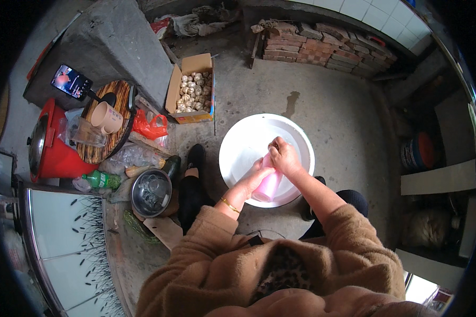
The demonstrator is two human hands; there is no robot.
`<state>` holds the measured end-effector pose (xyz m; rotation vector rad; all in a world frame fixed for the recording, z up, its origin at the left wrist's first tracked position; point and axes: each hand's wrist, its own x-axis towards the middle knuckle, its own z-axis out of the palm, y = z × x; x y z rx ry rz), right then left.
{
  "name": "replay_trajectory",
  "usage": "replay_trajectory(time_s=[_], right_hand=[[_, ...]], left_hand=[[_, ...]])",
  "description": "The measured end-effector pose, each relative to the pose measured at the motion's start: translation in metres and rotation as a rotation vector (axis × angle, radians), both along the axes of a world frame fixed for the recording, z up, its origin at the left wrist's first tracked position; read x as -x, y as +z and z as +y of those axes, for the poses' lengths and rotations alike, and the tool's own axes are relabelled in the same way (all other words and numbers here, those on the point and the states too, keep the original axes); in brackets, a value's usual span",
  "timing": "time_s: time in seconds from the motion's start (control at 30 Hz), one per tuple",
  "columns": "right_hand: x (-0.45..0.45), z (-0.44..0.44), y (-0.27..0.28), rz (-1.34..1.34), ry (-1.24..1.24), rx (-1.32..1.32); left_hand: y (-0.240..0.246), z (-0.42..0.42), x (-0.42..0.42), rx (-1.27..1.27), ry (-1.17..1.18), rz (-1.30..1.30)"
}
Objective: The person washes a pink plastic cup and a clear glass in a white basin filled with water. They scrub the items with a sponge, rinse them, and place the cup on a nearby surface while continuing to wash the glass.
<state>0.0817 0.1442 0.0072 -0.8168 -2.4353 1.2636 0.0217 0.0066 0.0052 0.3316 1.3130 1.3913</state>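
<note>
A pink bottle-like container, its wide end towards me, is tilted over a large white basin on the floor. My left hand is wrapped around its side, a gold bracelet on the wrist. At the narrow far end, my right hand has its fingers closed around the neck; a small dark thing shows between the fingers, too small to tell. Water seems to lie in the basin, though its depth cannot be told.
A cardboard box of garlic bulbs stands beyond the basin on the left. Nearer me are a steel bowl holding glassware, a green plastic bottle and a round wooden stool with a beige mug. Stacked bricks line the far wall.
</note>
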Motion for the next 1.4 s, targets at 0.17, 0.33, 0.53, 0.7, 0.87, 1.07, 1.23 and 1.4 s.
replay_trajectory(time_s=[0.17, 0.33, 0.53, 0.7, 0.87, 1.07, 1.23, 1.4], right_hand=[[0.001, 0.004, -0.007, 0.038, 0.001, 0.173], [0.003, 0.014, -0.008, -0.054, -0.031, 0.436], [-0.008, 0.01, -0.02, -0.346, 0.021, -0.232], [-0.013, -0.005, -0.033, -0.637, 0.279, -0.244], [-0.003, 0.007, -0.002, -0.27, 0.162, 0.512], [-0.012, -0.015, 0.053, 0.161, 0.438, 0.573], [-0.008, -0.042, 0.047, 0.187, 0.574, -0.146], [-0.003, -0.031, 0.029, 0.202, 0.397, -0.009]], left_hand=[[0.001, -0.003, -0.003, 0.024, 0.057, -0.218], [-0.006, -0.004, -0.002, -0.039, 0.145, -0.595], [-0.007, -0.011, 0.021, -0.121, 0.298, -0.701], [-0.006, -0.006, 0.016, 0.028, 0.502, -0.558], [-0.012, -0.006, 0.014, 0.049, 0.538, -0.489], [-0.036, -0.007, 0.014, -0.185, 0.432, -0.536], [-0.035, -0.004, 0.011, -0.406, 0.321, -0.505], [-0.013, 0.0, 0.0, -0.163, 0.372, -0.485]])
